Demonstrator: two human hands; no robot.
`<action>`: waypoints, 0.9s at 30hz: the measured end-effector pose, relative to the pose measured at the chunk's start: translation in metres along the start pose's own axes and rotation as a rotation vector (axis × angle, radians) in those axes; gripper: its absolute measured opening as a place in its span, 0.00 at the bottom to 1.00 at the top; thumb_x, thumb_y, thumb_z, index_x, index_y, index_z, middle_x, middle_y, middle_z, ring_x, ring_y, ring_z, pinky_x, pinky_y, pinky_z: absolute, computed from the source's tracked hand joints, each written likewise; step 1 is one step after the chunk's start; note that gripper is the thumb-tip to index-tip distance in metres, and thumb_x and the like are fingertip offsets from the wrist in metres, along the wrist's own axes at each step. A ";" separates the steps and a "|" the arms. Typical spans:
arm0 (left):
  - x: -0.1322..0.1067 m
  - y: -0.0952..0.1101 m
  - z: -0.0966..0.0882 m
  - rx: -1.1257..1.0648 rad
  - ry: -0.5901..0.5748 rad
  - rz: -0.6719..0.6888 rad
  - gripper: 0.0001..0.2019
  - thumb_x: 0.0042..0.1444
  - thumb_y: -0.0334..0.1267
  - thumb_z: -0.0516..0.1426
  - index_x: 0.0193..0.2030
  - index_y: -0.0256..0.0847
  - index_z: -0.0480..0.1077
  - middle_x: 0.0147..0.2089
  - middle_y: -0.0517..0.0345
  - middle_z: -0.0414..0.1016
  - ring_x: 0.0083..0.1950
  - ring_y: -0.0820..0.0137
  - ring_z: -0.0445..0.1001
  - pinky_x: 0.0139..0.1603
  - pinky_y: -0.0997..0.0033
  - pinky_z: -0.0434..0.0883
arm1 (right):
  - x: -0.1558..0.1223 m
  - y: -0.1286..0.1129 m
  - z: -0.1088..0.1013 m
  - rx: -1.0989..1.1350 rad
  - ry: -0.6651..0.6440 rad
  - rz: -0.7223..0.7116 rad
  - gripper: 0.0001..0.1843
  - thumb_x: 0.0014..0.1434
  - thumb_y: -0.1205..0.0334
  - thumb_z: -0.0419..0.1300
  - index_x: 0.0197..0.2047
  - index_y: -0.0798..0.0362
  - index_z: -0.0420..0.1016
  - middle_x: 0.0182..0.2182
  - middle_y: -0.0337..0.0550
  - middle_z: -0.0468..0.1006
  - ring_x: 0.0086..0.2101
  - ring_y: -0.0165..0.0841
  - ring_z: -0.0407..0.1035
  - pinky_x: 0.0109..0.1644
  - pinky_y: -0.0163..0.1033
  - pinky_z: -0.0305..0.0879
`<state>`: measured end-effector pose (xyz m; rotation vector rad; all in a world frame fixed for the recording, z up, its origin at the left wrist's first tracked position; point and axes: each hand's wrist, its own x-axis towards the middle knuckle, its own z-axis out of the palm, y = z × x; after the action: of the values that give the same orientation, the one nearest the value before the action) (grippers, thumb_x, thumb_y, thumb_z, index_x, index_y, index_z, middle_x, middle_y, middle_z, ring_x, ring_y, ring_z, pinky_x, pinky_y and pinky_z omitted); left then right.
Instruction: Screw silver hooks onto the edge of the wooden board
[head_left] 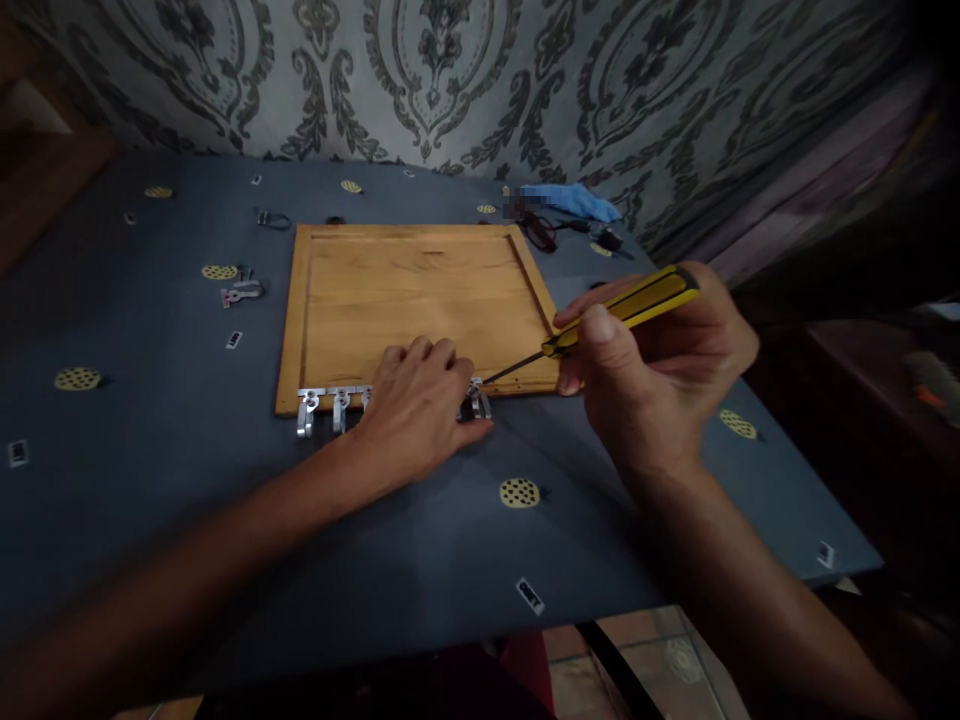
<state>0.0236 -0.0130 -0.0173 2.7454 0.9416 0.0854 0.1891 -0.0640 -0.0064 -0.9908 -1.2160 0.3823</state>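
A wooden panel [409, 300] with a raised frame lies flat on the table. Along its near edge runs a metal hook rail [330, 391] with several silver hooks hanging over the edge. My left hand [420, 400] is closed over the rail's middle, fingers bent on the wood and thumb at the near edge beside the right-end hook; it hides part of the rail. Between the thumb and fingers of my right hand [660, 370] is a yellow and black screwdriver [626, 310]. It slants down to the left, its tip at the rail's right end.
Left of the panel lies a loose metal hook piece [241, 291] with small screws beside it. Behind the panel are a thin looped item [273, 219], dark glasses [540, 232] and a blue cloth [574, 200]. The patterned wall [427, 90] closes off the table's far side.
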 end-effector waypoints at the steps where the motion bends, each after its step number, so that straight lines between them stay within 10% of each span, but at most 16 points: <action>1: 0.000 0.000 0.000 -0.002 -0.001 0.000 0.21 0.62 0.53 0.61 0.50 0.37 0.74 0.53 0.48 0.73 0.58 0.52 0.69 0.56 0.52 0.67 | 0.000 0.001 -0.001 -0.001 0.000 -0.002 0.12 0.56 0.59 0.73 0.31 0.49 0.72 0.26 0.31 0.76 0.15 0.22 0.66 0.13 0.30 0.61; 27: 0.000 0.000 0.001 0.012 0.010 0.000 0.21 0.63 0.54 0.60 0.51 0.37 0.74 0.53 0.47 0.74 0.58 0.51 0.69 0.56 0.52 0.67 | -0.002 -0.002 0.005 -0.057 -0.068 0.094 0.15 0.50 0.58 0.76 0.28 0.51 0.73 0.25 0.32 0.76 0.16 0.24 0.67 0.15 0.31 0.65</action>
<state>0.0239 -0.0129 -0.0187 2.7589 0.9479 0.0935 0.1829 -0.0645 -0.0057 -1.0947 -1.2501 0.4603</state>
